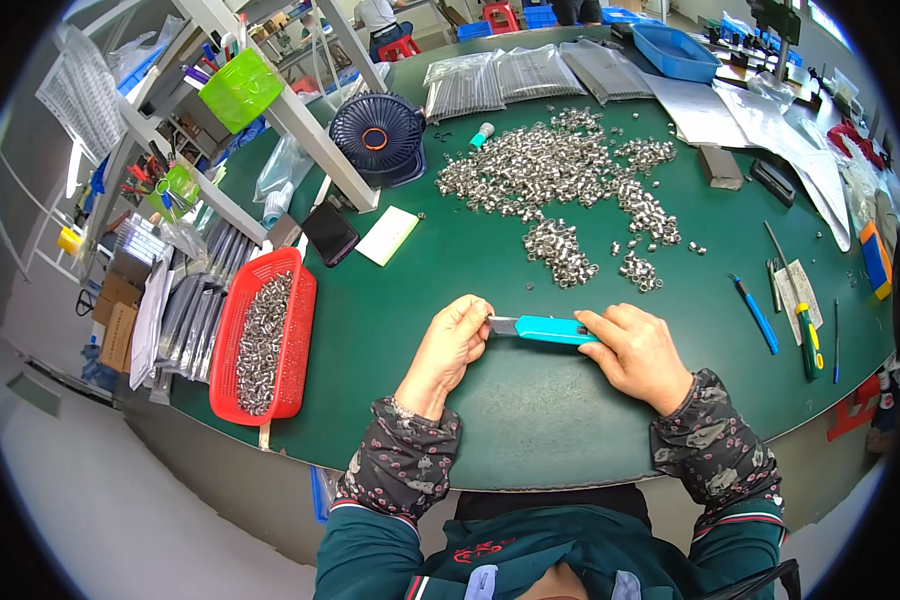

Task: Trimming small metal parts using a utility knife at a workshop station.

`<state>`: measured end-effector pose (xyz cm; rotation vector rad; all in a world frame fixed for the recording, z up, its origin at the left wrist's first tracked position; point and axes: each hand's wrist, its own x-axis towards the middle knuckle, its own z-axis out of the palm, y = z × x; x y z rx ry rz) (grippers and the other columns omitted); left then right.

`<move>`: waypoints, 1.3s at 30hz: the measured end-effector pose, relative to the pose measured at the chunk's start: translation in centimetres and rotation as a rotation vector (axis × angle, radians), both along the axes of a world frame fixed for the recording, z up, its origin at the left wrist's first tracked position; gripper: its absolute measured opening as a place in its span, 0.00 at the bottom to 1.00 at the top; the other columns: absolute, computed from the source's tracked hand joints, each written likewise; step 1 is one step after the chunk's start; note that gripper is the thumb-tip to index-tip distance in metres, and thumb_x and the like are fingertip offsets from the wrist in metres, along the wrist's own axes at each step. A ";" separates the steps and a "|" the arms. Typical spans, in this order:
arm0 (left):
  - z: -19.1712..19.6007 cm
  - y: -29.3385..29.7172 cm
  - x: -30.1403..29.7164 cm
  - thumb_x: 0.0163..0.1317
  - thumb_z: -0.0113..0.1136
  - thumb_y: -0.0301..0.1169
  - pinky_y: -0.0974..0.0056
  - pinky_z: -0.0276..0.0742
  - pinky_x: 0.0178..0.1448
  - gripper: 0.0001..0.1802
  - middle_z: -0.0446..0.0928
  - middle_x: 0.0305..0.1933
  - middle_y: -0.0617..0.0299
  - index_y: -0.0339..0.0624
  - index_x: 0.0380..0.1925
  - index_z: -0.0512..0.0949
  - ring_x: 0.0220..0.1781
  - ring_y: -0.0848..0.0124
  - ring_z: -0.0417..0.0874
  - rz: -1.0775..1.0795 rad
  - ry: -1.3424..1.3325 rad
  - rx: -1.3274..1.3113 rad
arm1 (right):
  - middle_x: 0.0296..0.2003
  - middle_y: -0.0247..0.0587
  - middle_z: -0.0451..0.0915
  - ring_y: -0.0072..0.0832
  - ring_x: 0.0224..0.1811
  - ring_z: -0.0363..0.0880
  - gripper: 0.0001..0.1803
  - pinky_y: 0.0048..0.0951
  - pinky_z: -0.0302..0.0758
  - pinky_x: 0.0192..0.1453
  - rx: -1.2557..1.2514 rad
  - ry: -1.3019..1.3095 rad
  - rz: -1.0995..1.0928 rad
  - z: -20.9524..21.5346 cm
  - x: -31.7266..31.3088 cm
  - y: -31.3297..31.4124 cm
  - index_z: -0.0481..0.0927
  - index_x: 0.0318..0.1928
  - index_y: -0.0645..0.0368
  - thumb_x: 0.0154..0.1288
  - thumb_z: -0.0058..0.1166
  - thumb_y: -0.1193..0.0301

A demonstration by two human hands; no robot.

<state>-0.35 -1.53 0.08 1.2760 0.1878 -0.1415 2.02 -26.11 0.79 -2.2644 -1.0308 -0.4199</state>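
My right hand is closed round the turquoise handle of a utility knife, its blade pointing left. The fingers of my left hand are pinched together at the blade's tip. What they hold is mostly hidden and too small to make out. Both hands are above the near middle of the green table. Beyond them lies a big spread of small silvery metal rings, with smaller clusters at its near side. A red plastic basket of similar metal pieces stands to the left.
A dark fan, a phone and a paper pad lie to the left. On the right are a blue pen-like tool, a green-yellow-handled file and a dark block. Bagged parts and a blue tray line the back.
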 end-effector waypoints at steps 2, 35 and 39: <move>0.0 0.1 0.0 0.67 0.49 0.38 0.80 0.49 0.16 0.13 0.66 0.21 0.68 0.40 0.31 0.72 0.14 0.86 0.54 -0.004 0.010 0.001 | 0.25 0.39 0.72 0.34 0.29 0.73 0.18 0.36 0.72 0.32 -0.002 -0.002 0.005 -0.1 0.1 0.0 0.76 0.44 0.58 0.51 0.59 0.68; 0.3 1.8 0.1 0.69 0.44 0.38 0.80 0.49 0.14 0.15 0.63 0.20 0.68 0.41 0.26 0.69 0.16 0.85 0.54 -0.115 0.053 -0.206 | 0.25 0.35 0.70 0.32 0.28 0.69 0.23 0.32 0.66 0.32 -0.070 -0.204 0.093 1.4 0.0 -0.2 0.77 0.42 0.57 0.40 0.64 0.71; 0.1 1.9 0.2 0.69 0.44 0.38 0.81 0.51 0.16 0.14 0.65 0.25 0.67 0.40 0.31 0.71 0.17 0.85 0.56 -0.040 0.007 -0.217 | 0.24 0.34 0.68 0.30 0.29 0.69 0.21 0.31 0.66 0.32 -0.081 -0.210 0.106 2.0 -0.7 -0.3 0.77 0.40 0.56 0.41 0.64 0.70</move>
